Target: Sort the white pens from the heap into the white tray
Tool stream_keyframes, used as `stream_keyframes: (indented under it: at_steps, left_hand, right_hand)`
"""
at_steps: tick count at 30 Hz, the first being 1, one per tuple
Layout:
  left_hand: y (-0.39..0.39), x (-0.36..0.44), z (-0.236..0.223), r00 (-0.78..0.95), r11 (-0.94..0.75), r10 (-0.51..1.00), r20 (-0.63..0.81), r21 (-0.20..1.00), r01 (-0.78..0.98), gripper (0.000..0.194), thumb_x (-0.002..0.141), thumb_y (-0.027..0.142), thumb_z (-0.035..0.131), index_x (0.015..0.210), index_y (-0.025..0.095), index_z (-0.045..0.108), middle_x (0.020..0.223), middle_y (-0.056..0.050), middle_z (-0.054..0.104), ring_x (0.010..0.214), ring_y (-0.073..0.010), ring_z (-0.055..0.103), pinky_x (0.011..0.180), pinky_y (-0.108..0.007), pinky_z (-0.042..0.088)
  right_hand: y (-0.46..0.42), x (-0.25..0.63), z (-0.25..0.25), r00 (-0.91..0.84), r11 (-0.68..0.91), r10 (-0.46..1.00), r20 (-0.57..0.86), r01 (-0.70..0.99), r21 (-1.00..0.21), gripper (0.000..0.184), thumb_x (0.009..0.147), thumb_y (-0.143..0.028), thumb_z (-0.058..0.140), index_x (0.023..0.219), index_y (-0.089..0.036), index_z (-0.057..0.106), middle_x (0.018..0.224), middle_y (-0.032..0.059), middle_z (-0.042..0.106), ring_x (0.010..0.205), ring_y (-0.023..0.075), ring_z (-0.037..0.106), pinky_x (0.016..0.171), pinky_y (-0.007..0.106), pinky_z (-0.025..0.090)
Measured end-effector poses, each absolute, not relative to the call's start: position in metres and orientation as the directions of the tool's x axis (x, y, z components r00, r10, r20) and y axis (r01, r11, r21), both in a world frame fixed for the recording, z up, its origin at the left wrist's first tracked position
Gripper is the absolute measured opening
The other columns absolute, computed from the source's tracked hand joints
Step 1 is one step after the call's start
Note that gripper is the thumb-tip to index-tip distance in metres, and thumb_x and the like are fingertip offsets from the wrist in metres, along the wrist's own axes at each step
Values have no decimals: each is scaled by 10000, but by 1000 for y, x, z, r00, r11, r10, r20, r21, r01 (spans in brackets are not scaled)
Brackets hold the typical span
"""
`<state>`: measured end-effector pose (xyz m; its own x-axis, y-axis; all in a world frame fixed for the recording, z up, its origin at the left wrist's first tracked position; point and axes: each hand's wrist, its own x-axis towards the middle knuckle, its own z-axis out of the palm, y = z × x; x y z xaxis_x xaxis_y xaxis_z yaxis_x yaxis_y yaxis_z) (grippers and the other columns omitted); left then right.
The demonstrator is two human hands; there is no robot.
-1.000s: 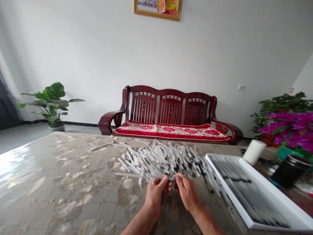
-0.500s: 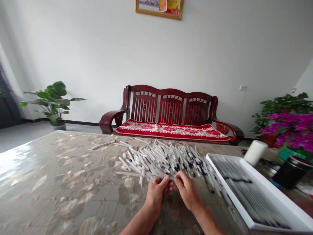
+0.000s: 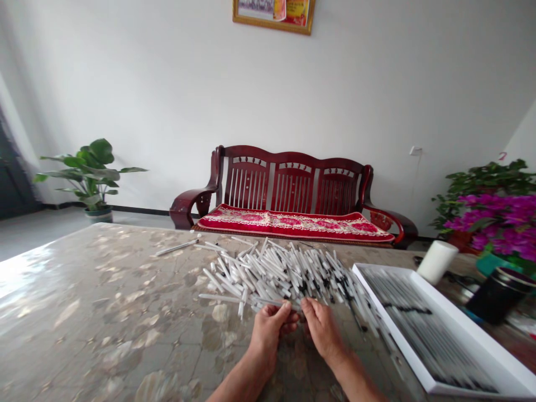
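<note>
My left hand (image 3: pixel 270 328) is closed, thumb against fingers, around a slim pale pen (image 3: pixel 268 302) that points out to the left. My right hand (image 3: pixel 321 326) pinches the other end of that pen, just beside the left fingertips. Where the fingers meet, the pen's end is mostly hidden. Right behind both hands lies a loose heap of whitish, translucent pen parts (image 3: pixel 268 268), with black pieces showing on its right side. To the right, a white shallow box (image 3: pixel 435 386) holds rows of clear pens with dark tips.
A patterned cover lies over the table (image 3: pixel 104 312). One pen (image 3: pixel 176 248) rests apart at the back left. Behind the box stand a white roll (image 3: pixel 438 262), a dark cup (image 3: pixel 500 295) and purple flowers (image 3: pixel 502 223). A wooden bench (image 3: pixel 293 184) stands beyond the table.
My right hand has shifted slightly, its fingers now a little lower and more bent at the pen's end. The left hand and the heap look almost the same.
</note>
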<state>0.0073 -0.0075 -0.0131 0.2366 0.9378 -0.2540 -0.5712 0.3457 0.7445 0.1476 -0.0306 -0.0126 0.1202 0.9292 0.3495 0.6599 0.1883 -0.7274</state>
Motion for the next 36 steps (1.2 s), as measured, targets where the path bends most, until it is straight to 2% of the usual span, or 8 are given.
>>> stream_keyframes:
  at_steps: [5,10,16,21,25,30,33,36]
  left_hand:
    - [-8,7,-11,232,358,934,-272,731,-582,526,349,493,965,622,123,712,566,-48,718,534,-125,646,506,-204,525]
    - [-8,7,-12,233,337,941,-246,755,-562,512,392,511,952,617,118,713,557,-55,714,514,-122,634,505,-210,517]
    - [-8,7,-14,230,325,944,-235,773,-546,517,378,512,953,631,121,729,573,-53,722,543,-139,654,509,-219,516]
    - [-7,7,-13,292,290,943,-158,822,-491,494,407,491,954,634,116,726,551,-39,701,500,-110,614,492,-199,494]
    - [-3,1,-8,495,487,832,-250,755,-439,434,545,485,910,663,113,722,563,-32,684,435,-63,553,408,-149,409]
    - [-5,-12,-5,740,710,586,-331,650,-272,480,784,562,718,697,90,727,475,-12,583,310,-13,366,314,-127,153]
    - [-4,-15,-5,715,676,638,-286,652,-342,396,676,453,854,678,81,717,478,4,568,346,-20,423,329,-127,225]
    - [5,-14,-3,503,536,827,-252,624,-568,313,616,337,911,723,117,716,575,8,634,435,-45,534,395,-128,390]
  right_hand:
    - [-29,148,-14,60,246,922,382,670,-701,414,978,-527,413,763,-221,591,650,-4,638,620,153,593,569,235,382]
    - [-30,145,-13,152,185,920,361,644,-742,523,996,-558,329,646,-221,524,531,-15,531,530,148,515,515,244,331]
    - [-31,141,-11,82,199,948,308,602,-773,472,960,-593,387,697,-228,533,608,-11,590,600,155,559,557,242,371]
    - [-28,141,-12,190,66,970,150,390,-918,530,895,-708,335,630,-262,444,481,-37,454,435,150,430,441,269,329]
    - [-30,149,-5,171,0,984,41,229,-973,524,892,-692,355,595,-263,401,444,-70,346,369,118,313,385,249,268]
    - [-30,156,-7,130,95,980,152,364,-926,479,902,-630,389,593,-265,409,473,-51,435,411,134,418,413,251,326]
    - [-26,158,-14,169,123,960,222,460,-879,456,973,-570,310,731,-262,543,542,-25,556,481,162,548,463,258,413]
    - [-18,156,-19,182,202,893,412,656,-727,297,982,-403,411,905,-243,649,788,33,707,751,190,687,664,268,510]
